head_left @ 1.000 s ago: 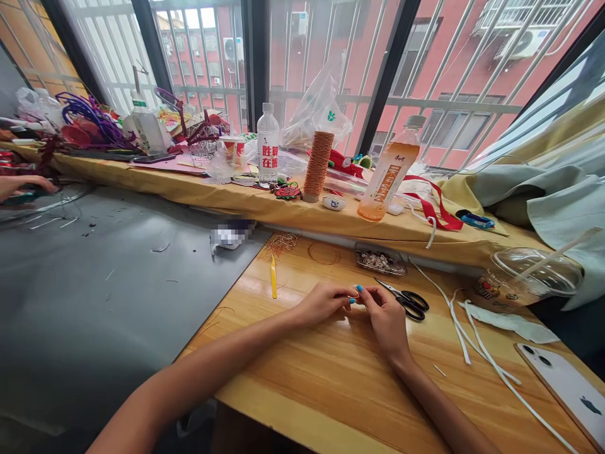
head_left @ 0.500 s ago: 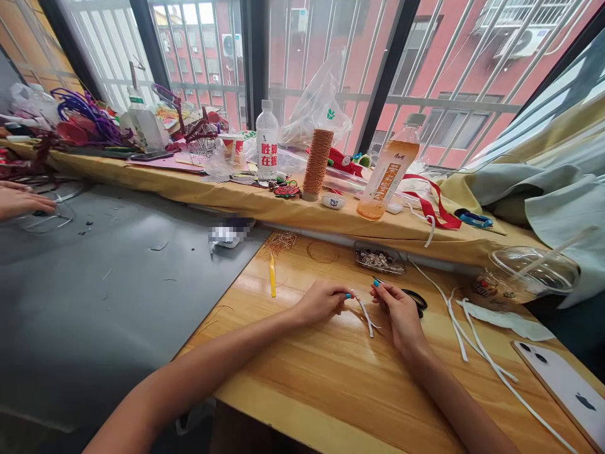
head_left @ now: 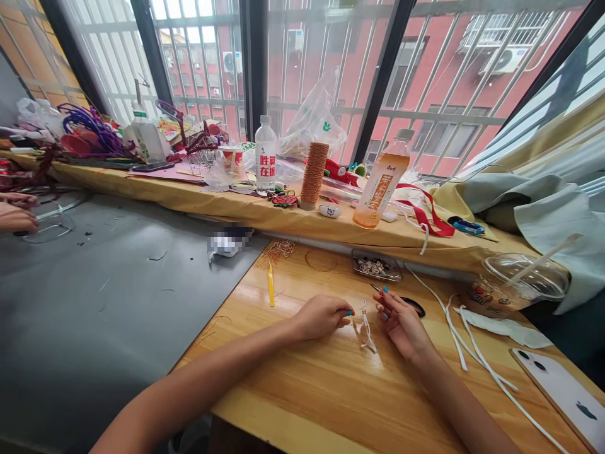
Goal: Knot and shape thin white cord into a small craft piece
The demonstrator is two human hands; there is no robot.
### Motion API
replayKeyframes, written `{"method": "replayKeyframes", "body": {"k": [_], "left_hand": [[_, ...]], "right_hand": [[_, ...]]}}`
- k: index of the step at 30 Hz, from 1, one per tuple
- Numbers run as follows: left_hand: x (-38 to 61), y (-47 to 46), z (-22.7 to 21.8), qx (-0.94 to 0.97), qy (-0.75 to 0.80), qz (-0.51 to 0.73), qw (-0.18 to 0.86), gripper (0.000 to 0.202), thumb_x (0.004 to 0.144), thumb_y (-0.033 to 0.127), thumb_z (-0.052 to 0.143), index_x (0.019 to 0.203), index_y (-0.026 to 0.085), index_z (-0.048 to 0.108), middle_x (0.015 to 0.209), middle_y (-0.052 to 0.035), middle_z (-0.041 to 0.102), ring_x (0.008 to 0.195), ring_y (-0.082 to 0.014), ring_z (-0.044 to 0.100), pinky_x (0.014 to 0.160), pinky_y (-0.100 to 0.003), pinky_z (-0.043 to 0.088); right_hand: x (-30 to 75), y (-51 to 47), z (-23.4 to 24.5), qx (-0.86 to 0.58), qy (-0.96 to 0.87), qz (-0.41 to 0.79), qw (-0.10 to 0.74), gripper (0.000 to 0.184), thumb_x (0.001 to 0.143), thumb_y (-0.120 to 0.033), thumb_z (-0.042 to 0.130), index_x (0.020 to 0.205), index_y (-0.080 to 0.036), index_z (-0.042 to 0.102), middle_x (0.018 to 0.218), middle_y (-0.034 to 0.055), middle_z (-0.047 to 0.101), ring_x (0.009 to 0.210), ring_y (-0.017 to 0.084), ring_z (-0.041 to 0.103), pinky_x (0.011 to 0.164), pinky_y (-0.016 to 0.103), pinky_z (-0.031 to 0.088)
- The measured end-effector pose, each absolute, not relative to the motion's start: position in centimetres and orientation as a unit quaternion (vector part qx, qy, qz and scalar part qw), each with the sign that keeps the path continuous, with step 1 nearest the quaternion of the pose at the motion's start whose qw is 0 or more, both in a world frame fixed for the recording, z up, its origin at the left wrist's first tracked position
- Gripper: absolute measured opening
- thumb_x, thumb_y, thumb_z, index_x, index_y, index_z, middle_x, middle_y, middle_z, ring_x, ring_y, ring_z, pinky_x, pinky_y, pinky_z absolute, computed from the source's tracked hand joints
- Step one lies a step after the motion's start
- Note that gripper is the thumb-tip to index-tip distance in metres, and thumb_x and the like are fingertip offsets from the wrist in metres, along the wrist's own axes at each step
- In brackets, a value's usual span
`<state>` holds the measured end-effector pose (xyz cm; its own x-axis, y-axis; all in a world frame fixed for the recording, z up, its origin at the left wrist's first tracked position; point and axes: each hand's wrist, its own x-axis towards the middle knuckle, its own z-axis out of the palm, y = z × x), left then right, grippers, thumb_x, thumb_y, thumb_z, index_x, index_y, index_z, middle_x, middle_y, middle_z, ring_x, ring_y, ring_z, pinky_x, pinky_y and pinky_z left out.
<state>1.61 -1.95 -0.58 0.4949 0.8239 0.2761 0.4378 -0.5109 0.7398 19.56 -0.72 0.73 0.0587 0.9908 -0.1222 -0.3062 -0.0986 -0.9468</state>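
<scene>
A short piece of white cord [head_left: 365, 331] with a small orange-brown binding near its top stands out between my two hands, its lower ends spread. My left hand [head_left: 324, 317] is just left of it, thumb and forefinger pinched together; whatever they hold is too fine to make out. To the right of the cord, my right hand [head_left: 404, 325] is turned partly palm-up with its fingers apart. Behind that hand lie black-handled scissors [head_left: 414, 307], partly covered by it. Yellow tweezers [head_left: 271, 287] rest on the wooden table [head_left: 293, 378] farther left.
A clear tray [head_left: 377, 266] of small pieces sits at the table's back. Long white cords [head_left: 477, 353], a phone [head_left: 560, 391] and a plastic cup [head_left: 501, 290] are on the right. Bottles and a wound brown spool [head_left: 314, 176] line the sill. Another person's hand [head_left: 17, 213] shows at far left.
The white cord was pinched at its top by my left hand; now it shows apart from those fingertips. My right hand has opened from a pinch and turned palm-up.
</scene>
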Motion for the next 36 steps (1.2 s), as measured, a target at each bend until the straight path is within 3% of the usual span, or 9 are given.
{"method": "replayKeyframes", "body": {"k": [4, 8, 14, 17, 21, 29, 36], "left_hand": [[1.5, -1.8, -0.3, 0.728, 0.384, 0.35, 0.447, 0.025, 0.077, 0.02, 0.04, 0.086, 0.013, 0.062, 0.062, -0.0011, 0.056, 0.055, -0.0095, 0.047, 0.054, -0.018, 0.033], [1.3, -1.5, 0.3, 0.587, 0.346, 0.413, 0.604, 0.025, 0.072, 0.033, 0.051, 0.076, 0.011, 0.061, 0.06, 0.0007, 0.05, 0.049, -0.0061, 0.037, 0.047, -0.017, 0.027], [1.1, -2.0, 1.3, 0.478, 0.232, 0.506, 0.679, 0.022, 0.065, 0.031, 0.059, 0.063, 0.009, 0.057, 0.092, -0.0079, 0.055, 0.047, -0.0027, 0.036, 0.049, -0.02, 0.028], [1.1, -2.2, 1.6, 0.456, 0.189, 0.493, 0.717, 0.021, 0.065, 0.03, 0.057, 0.065, 0.009, 0.056, 0.087, -0.0098, 0.058, 0.043, -0.0033, 0.034, 0.045, -0.021, 0.023], [1.1, -1.9, 1.4, 0.419, 0.229, 0.5, 0.722, 0.02, 0.062, 0.03, 0.059, 0.064, 0.01, 0.055, 0.071, -0.0048, 0.056, 0.042, -0.0034, 0.03, 0.043, -0.02, 0.019], [1.0, -1.0, 0.3, 0.375, 0.336, 0.522, 0.689, 0.018, 0.059, 0.028, 0.057, 0.059, 0.011, 0.05, 0.059, 0.0005, 0.046, 0.047, -0.0053, 0.037, 0.042, -0.018, 0.019], [1.1, -0.9, 0.8, 0.366, 0.346, 0.51, 0.697, 0.016, 0.058, 0.026, 0.053, 0.057, 0.012, 0.044, 0.054, 0.0026, 0.042, 0.036, -0.0013, 0.018, 0.039, -0.02, 0.006]], "right_hand": [[19.4, -0.8, 0.8, -0.45, -0.393, 0.567, 0.567, 0.018, 0.057, -0.029, 0.067, 0.066, -0.019, 0.056, 0.057, -0.0027, 0.052, 0.045, 0.008, 0.046, 0.04, 0.021, 0.039], [18.6, -1.4, 1.5, -0.436, -0.445, 0.523, 0.582, 0.022, 0.06, -0.035, 0.066, 0.07, -0.018, 0.055, 0.059, -0.0036, 0.051, 0.047, 0.007, 0.045, 0.044, 0.02, 0.037], [17.6, -2.3, 1.7, -0.445, -0.591, 0.405, 0.537, 0.021, 0.072, -0.039, 0.055, 0.072, -0.019, 0.052, 0.058, -0.0027, 0.05, 0.052, 0.01, 0.046, 0.05, 0.023, 0.038], [17.4, -2.7, 1.6, -0.459, -0.666, 0.33, 0.487, 0.021, 0.076, -0.04, 0.05, 0.073, -0.019, 0.052, 0.057, -0.0021, 0.05, 0.054, 0.012, 0.047, 0.053, 0.025, 0.038], [17.1, -3.2, 1.5, -0.469, -0.734, 0.269, 0.411, 0.022, 0.078, -0.039, 0.044, 0.076, -0.019, 0.053, 0.061, 0.0004, 0.052, 0.055, 0.014, 0.049, 0.054, 0.026, 0.038], [16.7, -3.1, 1.4, -0.438, -0.757, 0.348, 0.337, 0.024, 0.077, -0.041, 0.044, 0.07, -0.019, 0.054, 0.053, -0.0026, 0.047, 0.051, 0.012, 0.042, 0.05, 0.024, 0.033], [16.0, -3.3, 1.8, -0.424, -0.64, 0.505, 0.394, 0.032, 0.067, -0.05, 0.054, 0.061, -0.018, 0.05, 0.05, -0.0044, 0.041, 0.047, 0.01, 0.036, 0.046, 0.023, 0.029]]}}
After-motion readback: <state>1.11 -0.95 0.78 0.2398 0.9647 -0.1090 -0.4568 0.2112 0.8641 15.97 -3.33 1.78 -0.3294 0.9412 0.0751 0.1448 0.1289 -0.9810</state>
